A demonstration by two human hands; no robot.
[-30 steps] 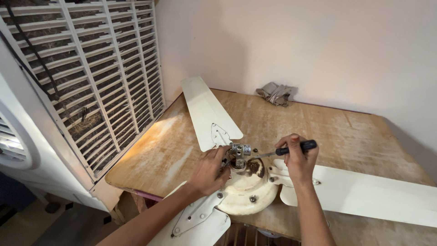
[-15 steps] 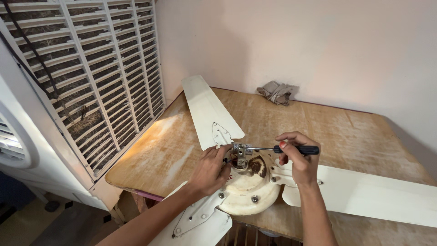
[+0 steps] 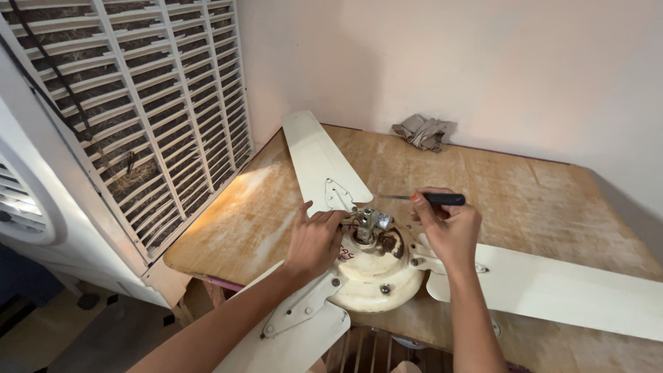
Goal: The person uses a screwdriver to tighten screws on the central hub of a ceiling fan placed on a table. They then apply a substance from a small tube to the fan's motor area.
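Fan hub: the cream ceiling fan motor (image 3: 373,269) lies on the wooden table (image 3: 552,200), near its front edge, with a metal shaft stub (image 3: 369,222) sticking up from its middle.
Left hand: the left hand (image 3: 314,242) rests flat on the hub's left shoulder, fingers spread and curled over the housing, pinching nothing.
Right hand: the right hand (image 3: 449,228) sits at the hub's right side, fingers pressed around the black handle of a screwdriver (image 3: 431,199), whose thin shank points left, just above the shaft stub.
Blades: one blade (image 3: 321,162) runs back-left from the hub, one (image 3: 573,290) to its right, one (image 3: 290,338) forward-left over the table edge.
Behind the hub: a crumpled grey rag (image 3: 423,131) lies by the wall, well apart.
Left of the hub: a white air cooler (image 3: 103,124) with slatted grille stands against the table's side.
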